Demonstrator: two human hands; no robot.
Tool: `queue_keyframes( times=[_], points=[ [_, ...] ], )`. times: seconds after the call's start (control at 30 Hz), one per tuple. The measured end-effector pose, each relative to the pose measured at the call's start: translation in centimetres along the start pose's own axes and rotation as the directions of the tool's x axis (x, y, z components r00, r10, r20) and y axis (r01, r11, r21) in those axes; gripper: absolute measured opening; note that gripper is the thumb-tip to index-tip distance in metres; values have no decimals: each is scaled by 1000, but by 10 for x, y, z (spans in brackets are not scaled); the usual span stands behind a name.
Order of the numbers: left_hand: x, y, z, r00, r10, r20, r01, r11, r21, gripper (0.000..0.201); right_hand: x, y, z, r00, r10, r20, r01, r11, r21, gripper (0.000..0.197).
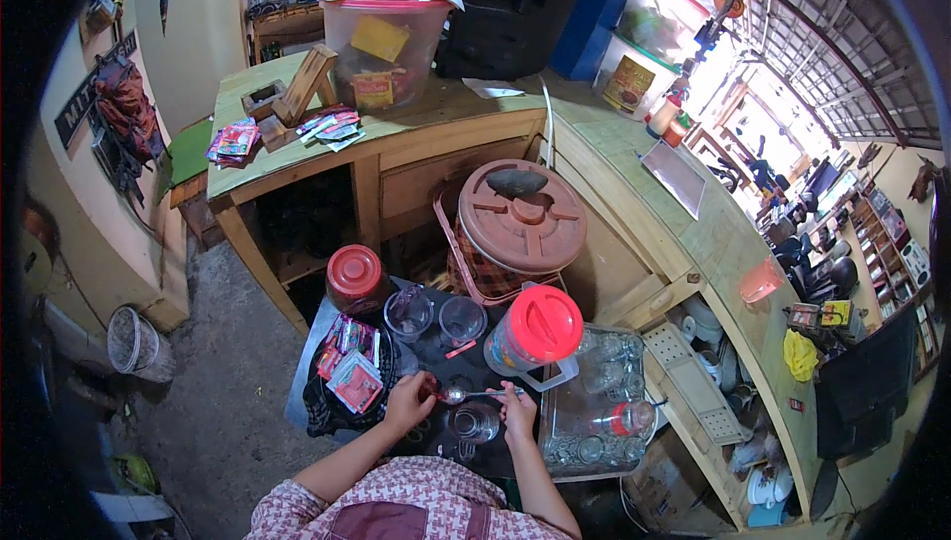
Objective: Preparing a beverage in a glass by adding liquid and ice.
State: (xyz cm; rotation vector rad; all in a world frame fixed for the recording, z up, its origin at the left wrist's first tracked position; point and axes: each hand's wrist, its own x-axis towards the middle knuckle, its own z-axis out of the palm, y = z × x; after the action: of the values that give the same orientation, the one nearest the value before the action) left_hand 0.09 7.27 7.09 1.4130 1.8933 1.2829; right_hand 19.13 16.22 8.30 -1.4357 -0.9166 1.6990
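My right hand [517, 415] grips the handle of a metal spoon [457, 395], held level with its bowl pointing left. Close to the bowl, my left hand [407, 402] has its fingers closed around something small and dark red that I cannot make out. Below the spoon stands a clear glass [475, 424] on the dark tabletop. Left of my left hand, a black bag [327, 401] holds several pink and purple sachets [355, 381]. Two clear plastic cups [462, 320] stand beyond my hands, beside a pitcher with a red lid [547, 322].
A red-lidded jar [357, 277] stands at the table's far left corner. On the right, a tray [551, 441] carries several glasses and a bottle [630, 418]. Behind are a large brown-lidded bucket [523, 228] and a wooden counter [406, 134]. A pail [139, 344] sits on the floor.
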Motion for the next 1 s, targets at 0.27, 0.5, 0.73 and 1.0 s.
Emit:
queue_keyframes(
  times=[0.27,0.5,0.73,1.0],
  points=[
    [2,5,-4,1000,9,18,-9,1000,-9,25,-1,4,-3,995,96,-25,-95,995,30,30],
    [1,-3,0,999,37,0,-37,999,31,26,-2,7,-5,986,153,-58,-148,985,87,25],
    [3,2,-1,998,65,-11,-64,995,74,26,-2,10,-6,978,195,-73,-186,975,118,27],
    [3,3,0,1000,6,11,-6,1000,30,28,6,29,-10,978,202,-58,-190,967,173,26]
  ],
)
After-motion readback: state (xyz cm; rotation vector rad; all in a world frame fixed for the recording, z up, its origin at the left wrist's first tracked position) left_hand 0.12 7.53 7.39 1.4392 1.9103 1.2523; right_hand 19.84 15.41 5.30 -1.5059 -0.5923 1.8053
